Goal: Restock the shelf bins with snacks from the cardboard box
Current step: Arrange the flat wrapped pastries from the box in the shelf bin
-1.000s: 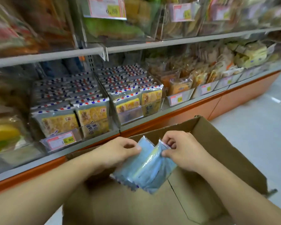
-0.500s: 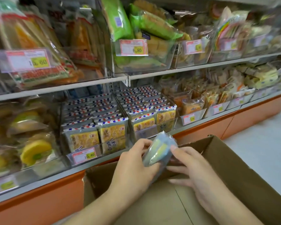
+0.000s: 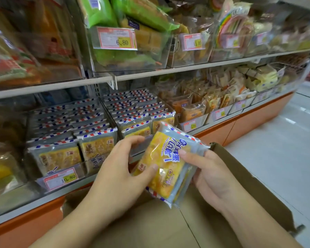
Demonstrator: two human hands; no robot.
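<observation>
I hold a small stack of sliced cake packs (image 3: 166, 163), yellow cake in clear blue wrap with a red-and-blue striped border, face up above the open cardboard box (image 3: 254, 187). My left hand (image 3: 122, 174) grips their left edge with the thumb on the front. My right hand (image 3: 211, 174) grips the right side, with fingers curled over the front. Just behind the packs, on the lower shelf, two clear bins (image 3: 73, 173) hold rows of the same packs standing upright.
The upper shelf (image 3: 186, 68) carries clear bins of green and orange bread packs with price tags. More pastry bins run to the right along the lower shelf. An orange base panel (image 3: 258, 120) sits under it. Pale floor (image 3: 284, 149) lies to the right of the box.
The packs have been lifted from low in the box toward the shelf and turned so the printed front faces me. Both hands kept hold; my view rose toward the shelves.
</observation>
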